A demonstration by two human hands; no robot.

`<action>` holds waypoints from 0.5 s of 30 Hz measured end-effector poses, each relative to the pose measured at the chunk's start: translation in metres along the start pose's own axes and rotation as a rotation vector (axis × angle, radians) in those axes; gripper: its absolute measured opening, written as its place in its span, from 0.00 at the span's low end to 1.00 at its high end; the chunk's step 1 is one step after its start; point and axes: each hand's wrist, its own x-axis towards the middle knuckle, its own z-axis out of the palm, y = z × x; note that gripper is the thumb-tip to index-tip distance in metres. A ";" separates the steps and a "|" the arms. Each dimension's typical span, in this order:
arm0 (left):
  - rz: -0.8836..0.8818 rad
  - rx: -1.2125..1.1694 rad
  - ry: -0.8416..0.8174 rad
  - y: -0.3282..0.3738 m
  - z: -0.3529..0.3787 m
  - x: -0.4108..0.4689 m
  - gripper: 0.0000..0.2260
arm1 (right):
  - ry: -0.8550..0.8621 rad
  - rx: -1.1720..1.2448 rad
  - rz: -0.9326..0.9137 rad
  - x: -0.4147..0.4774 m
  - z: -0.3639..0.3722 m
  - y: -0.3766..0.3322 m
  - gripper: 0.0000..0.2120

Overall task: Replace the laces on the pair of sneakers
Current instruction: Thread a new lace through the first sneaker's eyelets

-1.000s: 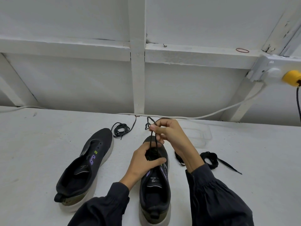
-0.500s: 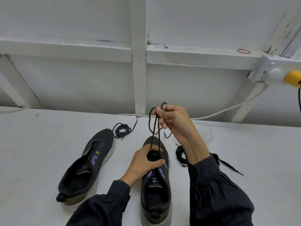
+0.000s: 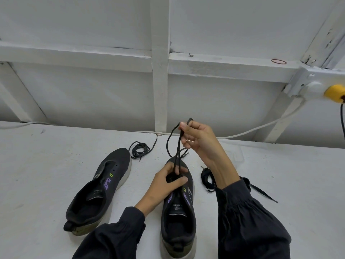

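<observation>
Two black sneakers lie on the white table (image 3: pixel 46 165). The left sneaker (image 3: pixel 99 195) has bare eyelets and lies angled. My left hand (image 3: pixel 164 184) grips the front of the right sneaker (image 3: pixel 179 214) near its lowest eyelets. My right hand (image 3: pixel 197 141) is raised above the toe and pinches a black lace (image 3: pixel 176 150) that runs taut down into the shoe under my left fingers. A coiled black lace (image 3: pixel 140 148) lies beyond the left sneaker. Another bundled black lace (image 3: pixel 207 178) lies right of the right sneaker, partly hidden by my right forearm.
A white framed wall (image 3: pixel 160 81) rises behind the table. A white cable (image 3: pixel 261 128) runs along the table's back edge to a socket with a yellow plug (image 3: pixel 334 92) at the upper right. A clear plastic packet (image 3: pixel 237 154) lies behind my right wrist.
My right hand has risen and moved right, drawing the lace up and longer out of the right sneaker. My left hand stays on the shoe's front.
</observation>
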 end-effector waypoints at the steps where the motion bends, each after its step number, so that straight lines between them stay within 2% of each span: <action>1: 0.020 -0.075 0.000 0.006 0.000 -0.001 0.09 | 0.004 -0.015 0.010 0.000 -0.001 0.001 0.08; 3: 0.062 -0.165 0.006 0.022 0.001 -0.003 0.06 | 0.005 -0.094 0.018 -0.002 -0.002 0.003 0.08; 5: 0.100 -0.162 0.020 0.036 0.002 -0.003 0.10 | 0.019 -0.183 0.010 -0.005 -0.003 0.006 0.06; 8: 0.140 -0.141 0.125 0.046 0.000 -0.005 0.11 | 0.059 -0.237 -0.003 -0.012 -0.005 0.010 0.05; 12: 0.148 -0.200 0.338 0.037 -0.010 -0.015 0.10 | 0.169 -0.392 -0.003 -0.029 -0.019 0.019 0.16; 15: 0.098 -0.191 0.418 0.022 -0.022 -0.026 0.15 | 0.299 -0.655 -0.046 -0.047 -0.036 0.034 0.19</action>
